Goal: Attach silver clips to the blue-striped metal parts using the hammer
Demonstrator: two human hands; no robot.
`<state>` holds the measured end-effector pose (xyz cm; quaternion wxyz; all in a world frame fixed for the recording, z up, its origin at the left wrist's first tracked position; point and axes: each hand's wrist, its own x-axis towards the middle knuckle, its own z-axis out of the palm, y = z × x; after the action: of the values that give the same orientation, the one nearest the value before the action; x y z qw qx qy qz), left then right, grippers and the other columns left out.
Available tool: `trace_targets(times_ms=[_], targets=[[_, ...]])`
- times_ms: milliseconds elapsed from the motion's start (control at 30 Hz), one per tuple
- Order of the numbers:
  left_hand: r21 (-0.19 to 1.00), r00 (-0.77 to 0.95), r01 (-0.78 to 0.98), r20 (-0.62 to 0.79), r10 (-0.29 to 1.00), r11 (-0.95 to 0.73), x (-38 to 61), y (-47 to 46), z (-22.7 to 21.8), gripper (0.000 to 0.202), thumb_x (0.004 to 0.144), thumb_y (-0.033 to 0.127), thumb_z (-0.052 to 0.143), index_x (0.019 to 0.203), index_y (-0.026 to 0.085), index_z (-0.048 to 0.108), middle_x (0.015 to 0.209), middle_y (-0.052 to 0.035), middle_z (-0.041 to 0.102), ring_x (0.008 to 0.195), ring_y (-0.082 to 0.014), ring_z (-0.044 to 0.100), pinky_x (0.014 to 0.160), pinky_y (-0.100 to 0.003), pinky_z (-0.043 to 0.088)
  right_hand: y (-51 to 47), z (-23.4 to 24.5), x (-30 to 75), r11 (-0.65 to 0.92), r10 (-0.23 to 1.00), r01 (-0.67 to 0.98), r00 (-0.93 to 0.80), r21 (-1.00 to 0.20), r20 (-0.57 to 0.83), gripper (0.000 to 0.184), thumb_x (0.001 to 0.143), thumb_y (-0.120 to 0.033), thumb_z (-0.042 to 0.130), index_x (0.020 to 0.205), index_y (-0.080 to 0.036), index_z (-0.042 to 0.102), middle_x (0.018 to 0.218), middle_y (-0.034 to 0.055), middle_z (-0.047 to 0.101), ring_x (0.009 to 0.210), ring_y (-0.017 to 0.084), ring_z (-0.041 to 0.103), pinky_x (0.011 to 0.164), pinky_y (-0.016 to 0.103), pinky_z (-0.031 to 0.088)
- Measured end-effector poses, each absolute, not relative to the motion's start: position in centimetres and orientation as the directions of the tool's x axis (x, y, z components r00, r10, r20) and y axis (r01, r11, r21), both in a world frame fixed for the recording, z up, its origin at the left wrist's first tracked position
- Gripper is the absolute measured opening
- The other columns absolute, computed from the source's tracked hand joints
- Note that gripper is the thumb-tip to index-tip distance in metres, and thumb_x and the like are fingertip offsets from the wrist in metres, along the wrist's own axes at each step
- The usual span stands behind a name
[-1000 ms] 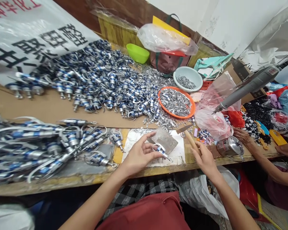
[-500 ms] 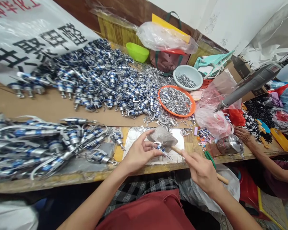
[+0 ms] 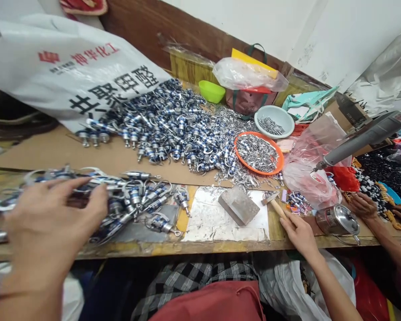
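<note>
Left hand (image 3: 50,223) is hanging wide-fingered over the blue-and-silver pieces (image 3: 135,195), and right hand (image 3: 298,232) is gripping a wooden-handled hammer (image 3: 278,208)!

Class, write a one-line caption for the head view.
Left hand open over blue-and-silver parts; right hand gripping a hammer beside a block.

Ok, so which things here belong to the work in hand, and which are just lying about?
Likely part of the job:
- hammer, in the right hand
- grey block on the white sheet
- blue-and-silver pieces by the open left hand

Probably just lying about:
- lidded metal mug
- green bowl
- teal bag
</note>
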<state>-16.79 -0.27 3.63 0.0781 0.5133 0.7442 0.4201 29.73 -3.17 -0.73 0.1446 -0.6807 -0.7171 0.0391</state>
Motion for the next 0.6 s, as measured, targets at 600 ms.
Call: trace_targets(times_ms=[600], targets=[[0.437, 0.045, 0.882, 0.29, 0.956, -0.174, -6.6, 10.5, 0.4, 0.024, 0.076, 0.028, 0.05, 0.069, 0.018, 0.07, 0.083, -0.0105, 0.066, 0.083, -0.0291, 0.058, 0.066, -0.036, 0.045, 9.3, -2.6, 19.9, 0.435, 0.856, 0.883, -0.344, -0.178, 0.386, 0.023, 0.085, -0.016, 0.05, 0.101, -0.02, 0.065, 0.105, 0.0075, 0.066, 0.093, 0.02, 0.06, 0.083, 0.033, 0.046]])
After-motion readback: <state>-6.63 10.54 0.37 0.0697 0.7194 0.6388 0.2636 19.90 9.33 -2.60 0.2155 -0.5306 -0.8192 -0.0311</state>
